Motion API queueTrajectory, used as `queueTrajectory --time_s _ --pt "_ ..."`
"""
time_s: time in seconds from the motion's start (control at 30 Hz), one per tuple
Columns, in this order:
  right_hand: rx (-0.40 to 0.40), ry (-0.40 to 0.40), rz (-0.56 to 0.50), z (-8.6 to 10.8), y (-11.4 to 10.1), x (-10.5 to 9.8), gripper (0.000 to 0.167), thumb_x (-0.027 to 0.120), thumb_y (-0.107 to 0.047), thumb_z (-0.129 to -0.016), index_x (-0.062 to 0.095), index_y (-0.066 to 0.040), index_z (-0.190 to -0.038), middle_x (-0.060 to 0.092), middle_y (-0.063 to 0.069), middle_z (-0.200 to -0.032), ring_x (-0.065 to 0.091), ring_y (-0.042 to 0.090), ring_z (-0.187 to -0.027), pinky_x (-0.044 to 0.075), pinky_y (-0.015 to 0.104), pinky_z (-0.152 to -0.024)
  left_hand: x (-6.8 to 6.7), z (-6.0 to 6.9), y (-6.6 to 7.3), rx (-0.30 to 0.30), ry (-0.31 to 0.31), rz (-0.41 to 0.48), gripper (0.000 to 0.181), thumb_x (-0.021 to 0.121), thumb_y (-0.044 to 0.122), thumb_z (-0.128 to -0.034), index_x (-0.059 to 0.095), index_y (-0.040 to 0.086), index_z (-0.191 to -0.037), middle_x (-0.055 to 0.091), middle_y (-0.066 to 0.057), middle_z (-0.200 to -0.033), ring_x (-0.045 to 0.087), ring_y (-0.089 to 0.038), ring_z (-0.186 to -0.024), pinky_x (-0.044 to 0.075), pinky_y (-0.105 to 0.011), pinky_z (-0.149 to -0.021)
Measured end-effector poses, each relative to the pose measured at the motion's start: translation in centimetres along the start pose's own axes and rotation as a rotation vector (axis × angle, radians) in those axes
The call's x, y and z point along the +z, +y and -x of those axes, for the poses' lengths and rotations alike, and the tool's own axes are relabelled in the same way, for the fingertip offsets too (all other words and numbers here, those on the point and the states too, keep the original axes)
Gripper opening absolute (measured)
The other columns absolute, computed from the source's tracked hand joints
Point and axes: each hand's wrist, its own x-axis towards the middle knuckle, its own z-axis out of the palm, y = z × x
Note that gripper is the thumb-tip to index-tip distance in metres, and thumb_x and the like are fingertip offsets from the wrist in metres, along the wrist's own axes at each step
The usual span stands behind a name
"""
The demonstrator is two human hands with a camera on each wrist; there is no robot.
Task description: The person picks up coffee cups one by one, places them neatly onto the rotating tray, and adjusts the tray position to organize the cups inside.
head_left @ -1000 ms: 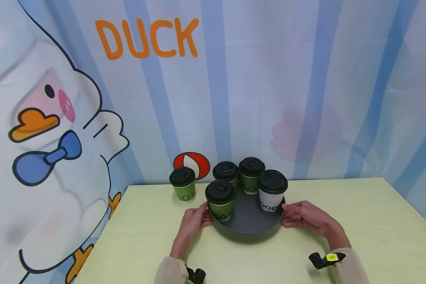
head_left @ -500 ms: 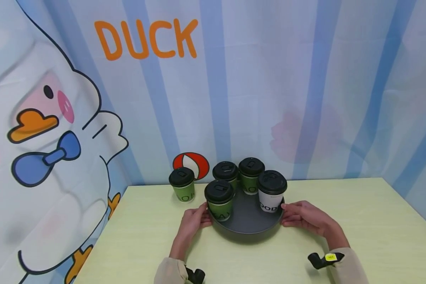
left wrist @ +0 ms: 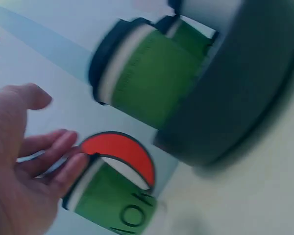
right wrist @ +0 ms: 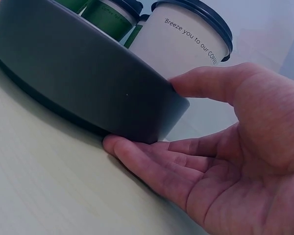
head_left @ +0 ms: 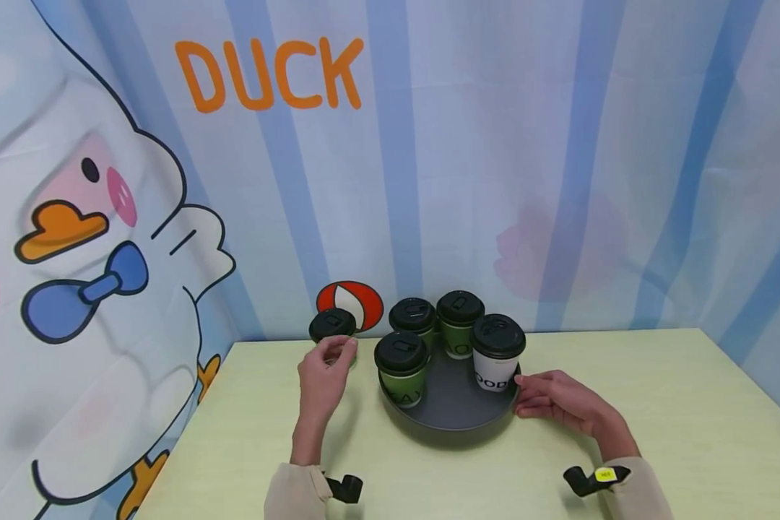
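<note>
A dark grey round tray (head_left: 455, 410) bears several lidded paper coffee cups. Among them are a white cup (head_left: 494, 373) at the right and a green cup (head_left: 404, 388) at the front left. My right hand (head_left: 562, 402) grips the tray's right edge. In the right wrist view its thumb presses the rim and its fingers lie under the base. Off the tray, to its left, stands another green cup (left wrist: 112, 198) with a black lid. My left hand (head_left: 321, 383) is in front of this cup, thumb and fingers apart, holding nothing; in the head view it hides most of the cup's body.
The pale yellow table (head_left: 234, 433) ends at a printed curtain (head_left: 468, 144) just behind the cups. On the tray, two green cups (head_left: 457, 341) stand at the back, close to each other. Bare tray surface shows at the front middle.
My left hand has let go of the tray's left edge and moved left and forward to the separate green cup. The right hand and the tray have stayed in place.
</note>
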Motion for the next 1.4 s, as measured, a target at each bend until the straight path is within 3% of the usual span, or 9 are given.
queueTrajectory --time_s 0.13,0.23,0.33,0.53,0.77,0.9,1.1,1.4 --pt "0.000 0.020 -0.004 0.5 -0.1 -0.3 0.055 0.055 -0.025 -0.109 0.046 0.023 -0.133 0.070 0.017 -0.105 0.073 0.021 -0.097 0.059 0.038 -0.095 -0.2 -0.8 0.5 0.128 0.109 0.032 0.029 0.076 0.029 -0.0964 0.074 0.004 -0.112 0.073 -0.008 -0.095 0.064 -0.026 -0.095 0.055 -0.038 -0.084" --pt "0.002 0.032 -0.008 0.9 -0.2 -0.6 0.056 0.055 -0.025 -0.109 0.045 0.023 -0.134 0.070 0.017 -0.104 0.073 0.021 -0.096 0.059 0.037 -0.094 -0.1 -1.5 -0.3 0.217 0.165 0.013 0.033 0.078 0.023 -0.0936 0.072 -0.001 -0.116 0.071 -0.013 -0.103 0.059 -0.032 -0.103 0.051 -0.044 -0.086" --pt "0.000 0.041 -0.006 1.2 -0.1 -0.8 0.055 0.055 -0.025 -0.109 0.046 0.023 -0.133 0.070 0.016 -0.104 0.073 0.021 -0.095 0.060 0.037 -0.093 0.1 -2.1 -1.4 0.252 0.194 -0.025 0.047 0.081 0.024 -0.0906 0.066 -0.002 -0.126 0.065 -0.018 -0.122 0.051 -0.036 -0.116 0.046 -0.050 -0.094" --pt "0.003 0.054 -0.002 1.4 0.2 -1.0 0.054 0.055 -0.025 -0.109 0.047 0.022 -0.132 0.070 0.017 -0.104 0.073 0.021 -0.096 0.060 0.037 -0.093 0.3 -2.7 -3.2 0.144 0.137 -0.056 0.081 0.084 0.035 -0.0874 0.043 0.004 -0.151 0.041 -0.018 -0.151 0.036 -0.035 -0.140 0.032 -0.061 -0.116" --pt "0.017 0.081 0.010 1.6 0.5 -0.8 0.056 0.057 -0.028 -0.108 0.047 0.022 -0.133 0.070 0.017 -0.105 0.072 0.022 -0.096 0.060 0.037 -0.093 0.8 -3.3 -5.6 0.035 0.041 -0.014 0.098 0.083 0.037 -0.0873 0.026 0.007 -0.161 0.031 -0.021 -0.161 0.030 -0.040 -0.147 0.029 -0.062 -0.119" --pt "0.016 0.090 0.010 1.7 0.3 -0.8 0.058 0.058 -0.028 -0.107 0.046 0.021 -0.134 0.070 0.017 -0.105 0.072 0.022 -0.096 0.060 0.038 -0.093 1.1 -4.1 -6.8 0.028 0.010 -0.014 0.101 0.084 0.036 -0.0867 0.024 0.003 -0.161 0.030 -0.023 -0.162 0.031 -0.043 -0.146 0.031 -0.063 -0.118" --pt "-0.006 0.104 0.018 2.1 -0.1 -1.0 0.057 0.057 -0.026 -0.108 0.045 0.023 -0.134 0.070 0.017 -0.103 0.073 0.022 -0.095 0.060 0.037 -0.093 2.2 -6.1 -6.7 0.050 -0.022 0.004 0.105 0.087 0.038 -0.0845 0.023 0.003 -0.161 0.032 -0.021 -0.162 0.035 -0.038 -0.144 0.032 -0.062 -0.119" --pt "0.001 0.095 0.031 0.8 -0.1 0.1 0.056 0.060 -0.027 -0.106 0.048 0.021 -0.131 0.068 0.019 -0.104 0.072 0.023 -0.094 0.060 0.039 -0.092 1.7 -7.3 -7.3 0.009 0.010 0.049 0.100 0.089 0.036 -0.0832 0.028 0.006 -0.157 0.047 -0.022 -0.149 0.049 -0.037 -0.130 0.044 -0.059 -0.110"
